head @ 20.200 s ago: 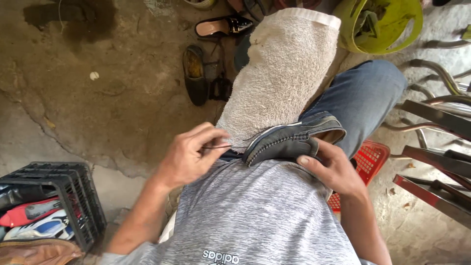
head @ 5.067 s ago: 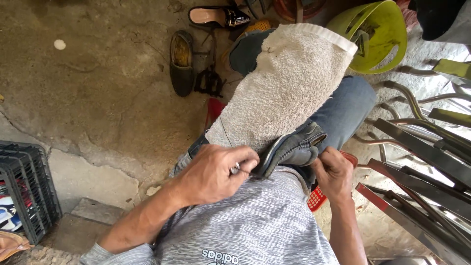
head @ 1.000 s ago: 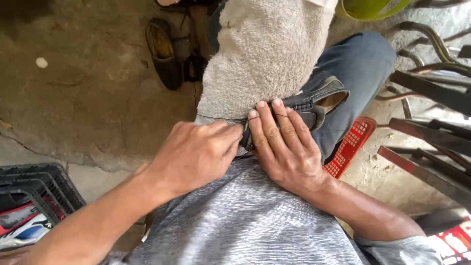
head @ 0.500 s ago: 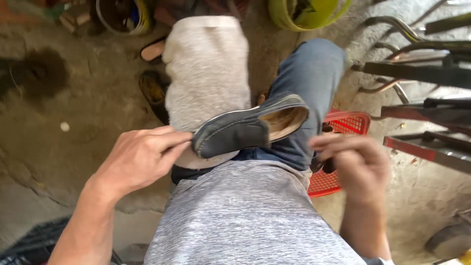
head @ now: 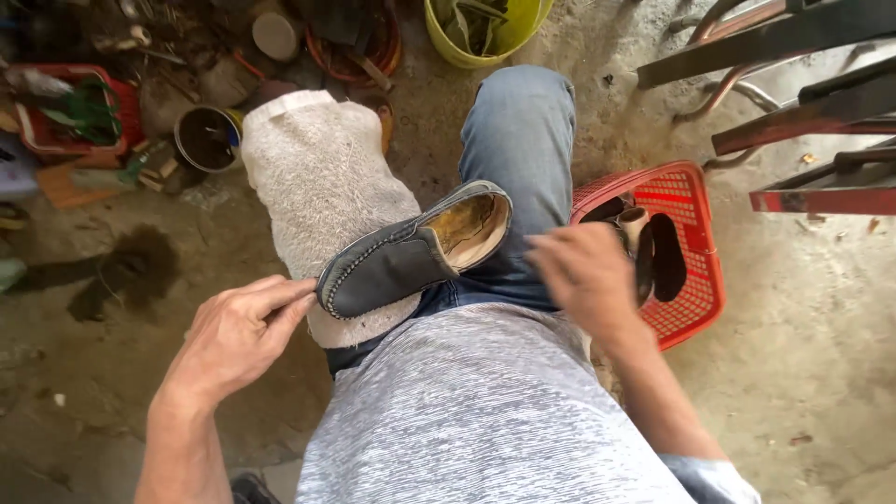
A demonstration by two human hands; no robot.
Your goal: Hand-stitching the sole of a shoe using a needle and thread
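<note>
Our right hand [head: 583, 280] has let go of the dark loafer [head: 411, 252] and hovers empty at three o'clock. Our left hand [head: 238, 331] pinches its toe at nine o'clock; the loafer rests on the towel-covered knee [head: 317, 177].

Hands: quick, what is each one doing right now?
Left hand: fingertips touching the toe of the dark shoe; no clear grip.
Right hand: blurred, holding nothing, above the red basket.
</note>
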